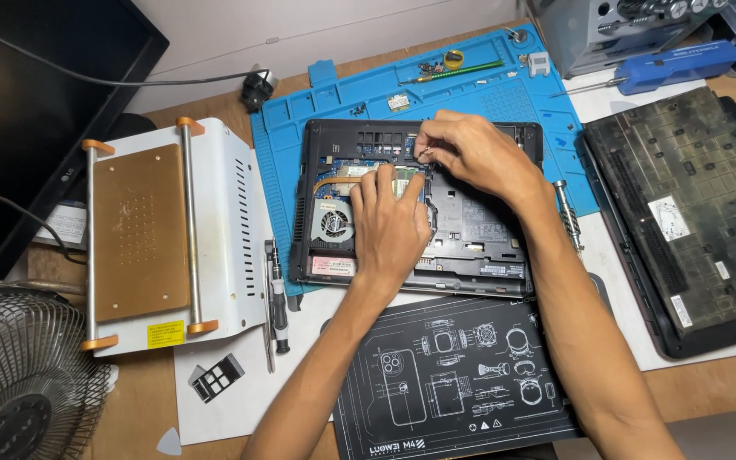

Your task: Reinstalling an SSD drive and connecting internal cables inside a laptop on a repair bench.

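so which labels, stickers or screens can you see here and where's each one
Monitor: far left, large dark rectangle, switched off.
Yellow sticker: front edge of the white machine, small rectangle.
White label: on the closed black laptop at right, tilted rectangle.
Pink label: on the opened laptop, left of the left hand.
Right hand: no label near.

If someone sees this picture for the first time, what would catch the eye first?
Probably the opened laptop on the bright blue work mat at the centre, with its cooling fan exposed. The left hand rests flat on it, while the right hand pinches something small above. A second dark laptop lies at the right.
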